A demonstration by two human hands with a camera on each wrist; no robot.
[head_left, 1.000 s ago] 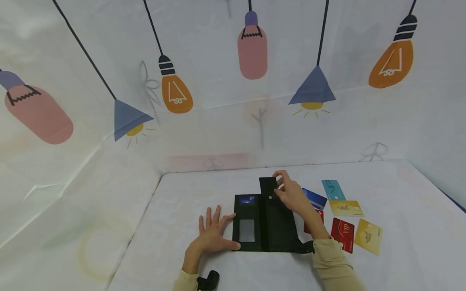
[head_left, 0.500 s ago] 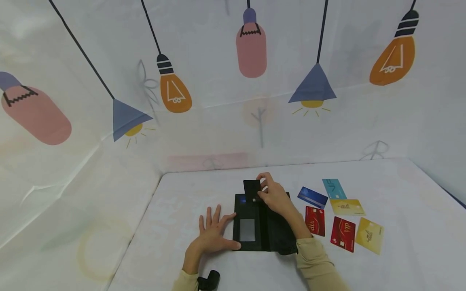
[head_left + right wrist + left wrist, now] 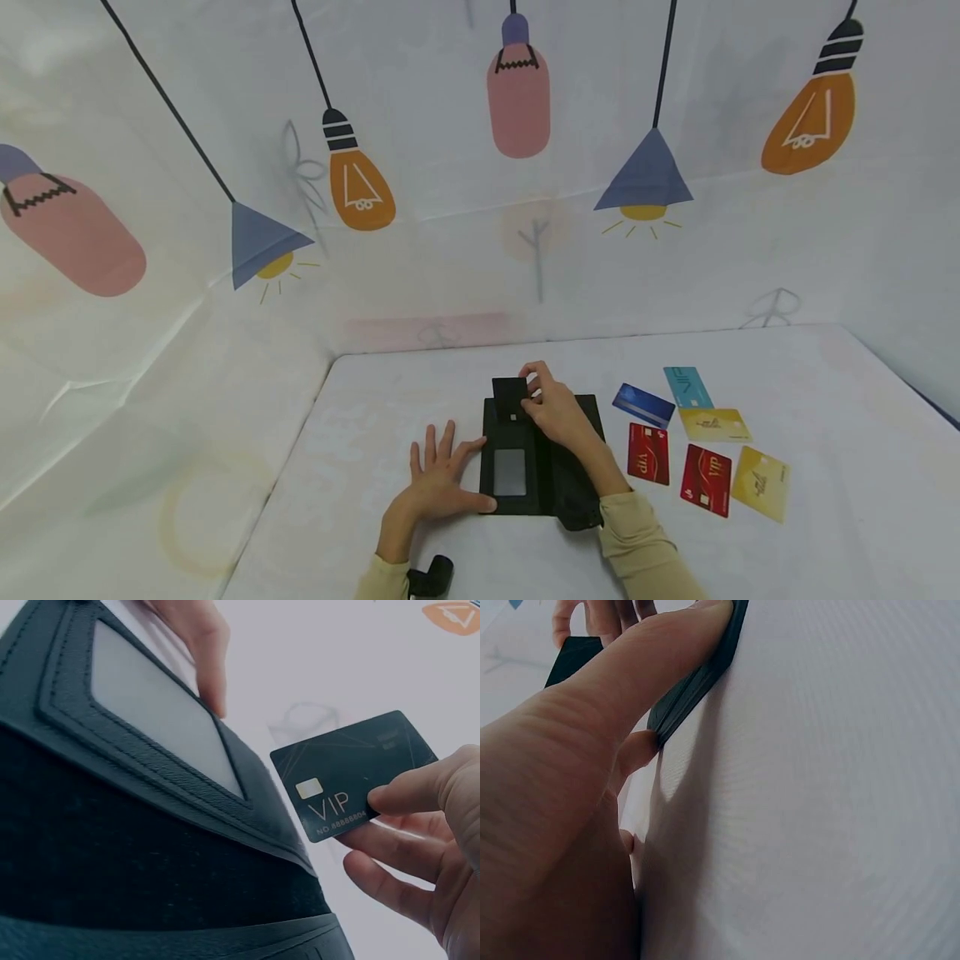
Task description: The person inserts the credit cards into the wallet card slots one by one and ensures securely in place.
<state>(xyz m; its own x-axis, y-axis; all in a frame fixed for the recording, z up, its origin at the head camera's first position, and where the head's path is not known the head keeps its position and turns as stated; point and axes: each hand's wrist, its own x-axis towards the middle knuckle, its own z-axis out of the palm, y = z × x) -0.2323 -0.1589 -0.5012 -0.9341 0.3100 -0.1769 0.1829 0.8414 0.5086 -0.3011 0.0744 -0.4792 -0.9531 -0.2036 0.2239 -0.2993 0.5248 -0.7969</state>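
Note:
A black wallet (image 3: 510, 433) lies spread on the table, a clear window (image 3: 510, 472) on its left half. My right hand (image 3: 557, 411) pinches a black VIP card (image 3: 345, 765) between thumb and fingers. In the head view the card overlaps the top of the wallet's left half; whether its lower edge is in a slot cannot be told. My left hand (image 3: 435, 483) rests at the wallet's left edge, fingers spread, with the thumb on the lower corner. The left wrist view shows that thumb (image 3: 667, 652) pressing the dark wallet edge (image 3: 694, 694).
Right of the wallet lie a blue card (image 3: 643, 406), a teal card (image 3: 686, 387), two gold cards (image 3: 715, 425) and two red cards (image 3: 648, 454). A white wall sheet (image 3: 450, 275) with printed lamps rises behind the table (image 3: 375, 392).
My right hand has moved left with the black card, from above the wallet's right half to its left half, and slightly down. My left hand has stayed in place.

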